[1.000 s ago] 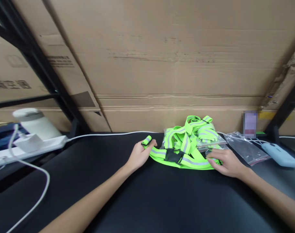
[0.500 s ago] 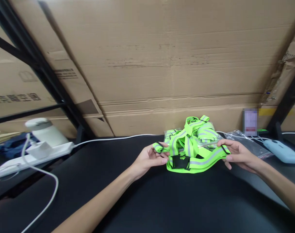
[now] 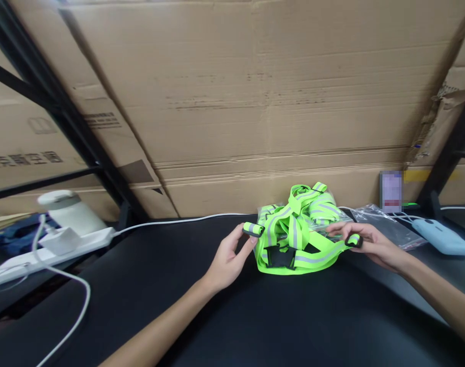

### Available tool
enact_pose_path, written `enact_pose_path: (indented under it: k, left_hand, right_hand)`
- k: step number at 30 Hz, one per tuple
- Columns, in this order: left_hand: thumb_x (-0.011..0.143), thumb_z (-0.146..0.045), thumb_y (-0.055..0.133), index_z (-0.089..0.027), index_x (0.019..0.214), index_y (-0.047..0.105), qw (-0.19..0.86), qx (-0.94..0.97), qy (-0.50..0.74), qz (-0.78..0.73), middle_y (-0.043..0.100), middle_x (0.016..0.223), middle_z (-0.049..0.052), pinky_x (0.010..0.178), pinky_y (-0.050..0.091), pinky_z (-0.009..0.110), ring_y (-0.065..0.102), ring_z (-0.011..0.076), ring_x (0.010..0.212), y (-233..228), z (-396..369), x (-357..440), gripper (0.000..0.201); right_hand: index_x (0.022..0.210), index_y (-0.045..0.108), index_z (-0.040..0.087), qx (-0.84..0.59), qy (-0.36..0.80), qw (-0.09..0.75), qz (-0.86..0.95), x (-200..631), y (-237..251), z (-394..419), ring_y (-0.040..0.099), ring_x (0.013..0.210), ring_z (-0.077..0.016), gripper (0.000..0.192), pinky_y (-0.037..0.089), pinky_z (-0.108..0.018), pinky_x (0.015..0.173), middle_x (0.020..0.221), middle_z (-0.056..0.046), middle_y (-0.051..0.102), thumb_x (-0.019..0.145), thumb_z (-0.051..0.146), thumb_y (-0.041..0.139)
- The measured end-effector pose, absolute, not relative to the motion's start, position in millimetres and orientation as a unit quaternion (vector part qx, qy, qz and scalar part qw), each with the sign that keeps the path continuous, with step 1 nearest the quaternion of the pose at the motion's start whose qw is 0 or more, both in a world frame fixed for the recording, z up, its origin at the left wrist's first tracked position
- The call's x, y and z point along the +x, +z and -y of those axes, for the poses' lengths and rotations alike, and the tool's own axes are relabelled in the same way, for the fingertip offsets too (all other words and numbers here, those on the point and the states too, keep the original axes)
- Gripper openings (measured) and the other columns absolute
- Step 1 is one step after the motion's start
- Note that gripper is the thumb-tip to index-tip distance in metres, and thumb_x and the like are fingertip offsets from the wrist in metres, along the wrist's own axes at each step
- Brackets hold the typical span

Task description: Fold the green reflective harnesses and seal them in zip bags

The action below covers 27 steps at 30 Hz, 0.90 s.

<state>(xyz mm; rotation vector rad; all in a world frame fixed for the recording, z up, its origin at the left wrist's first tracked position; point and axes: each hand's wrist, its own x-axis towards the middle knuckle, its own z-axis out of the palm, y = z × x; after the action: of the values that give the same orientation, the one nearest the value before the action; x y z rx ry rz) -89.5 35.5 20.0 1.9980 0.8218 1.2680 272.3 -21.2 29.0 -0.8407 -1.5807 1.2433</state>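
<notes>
A bright green reflective belt (image 3: 318, 260) with a grey stripe lies folded on the black table, its black plastic buckle (image 3: 280, 257) at the front. My left hand (image 3: 228, 261) pinches a looped strap end with a black slider (image 3: 253, 229) between thumb and fingers, at the belt's left side. On the right, my right hand (image 3: 376, 248) is closed on the other part of the belt, beside a second black slider (image 3: 354, 241). Behind them sits a heap of more green reflective straps (image 3: 299, 204), partly in clear plastic.
Cardboard (image 3: 217, 127) stands behind the table between black metal posts. At left are a white power strip (image 3: 83, 243), a plug, a pale bottle (image 3: 74, 209) and a white cable. On the right lie a clear bag (image 3: 398, 232), a light blue device (image 3: 442, 237) and a blurred-out upright object (image 3: 391, 191).
My left hand has raised and turned the strap end, so its slider faces me. The right hand has turned its slider, and its fingers have shifted inward. The view has moved slightly.
</notes>
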Motion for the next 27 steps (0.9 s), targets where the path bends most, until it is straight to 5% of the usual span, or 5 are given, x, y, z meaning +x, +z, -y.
enact_pose_path:
  k: [4, 8, 18, 22, 27]
  left_hand:
    - [0.103, -0.039, 0.053, -0.019, 0.1, 0.057, 0.415, 0.723, 0.486, -0.261, 0.064, 0.084, 0.002, 0.071, 0.055, 0.026, 0.065, 0.0157, 0.076, 19, -7, -69, 0.021]
    - [0.104, -0.043, 0.048, -0.019, 0.106, 0.051, 0.518, 0.716, 0.401, -0.243, 0.063, 0.072, 0.0, 0.055, 0.054, 0.024, 0.067, 0.0157, 0.058, 13, 11, -54, 0.024]
    - [0.105, -0.044, 0.045, -0.017, 0.109, 0.054, 0.491, 0.748, 0.356, -0.271, 0.06, 0.061, -0.002, 0.049, 0.048, 0.02, 0.062, 0.0124, 0.049, 8, 10, -53, 0.029]
    - [0.101, -0.049, 0.053, -0.016, 0.11, 0.059, 0.524, 0.73, 0.334, -0.285, 0.061, 0.073, 0.0, 0.044, 0.049, 0.019, 0.06, 0.0104, 0.046, 13, 13, -49, 0.034]
    - [0.098, -0.051, 0.057, -0.018, 0.118, 0.063, 0.566, 0.692, 0.335, -0.295, 0.067, 0.087, 0.004, 0.047, 0.052, 0.021, 0.061, 0.0114, 0.052, 13, 13, -46, 0.04]
  right_hand:
    - [0.091, 0.064, 0.022, -0.269, 0.568, 0.485, 0.608, 256, 27, 27, 0.07, 0.103, -0.027, 0.019, 0.044, -0.047, 0.104, 0.097, -0.009, 0.078, 0.087, 0.038, 0.075]
    - [0.098, 0.066, 0.021, -0.268, 0.566, 0.509, 0.591, 242, 21, 31, 0.069, 0.074, -0.0197, 0.02, 0.054, -0.035, 0.077, 0.086, -0.004, 0.074, 0.086, 0.034, 0.076]
    - [0.114, 0.052, 0.022, -0.312, 0.613, 0.369, 0.625, 236, 25, 38, 0.074, 0.071, -0.0186, 0.024, 0.055, -0.029, 0.068, 0.078, 0.0, 0.074, 0.103, 0.043, 0.057]
    - [0.106, 0.054, 0.02, -0.318, 0.625, 0.335, 0.629, 231, 25, 44, 0.063, 0.047, -0.011, 0.026, 0.044, -0.019, 0.048, 0.06, 0.006, 0.066, 0.097, 0.042, 0.067]
    - [0.108, 0.054, 0.02, -0.318, 0.644, 0.327, 0.615, 228, 19, 46, 0.062, 0.044, -0.0111, 0.031, 0.042, -0.017, 0.043, 0.059, 0.004, 0.067, 0.093, 0.041, 0.072]
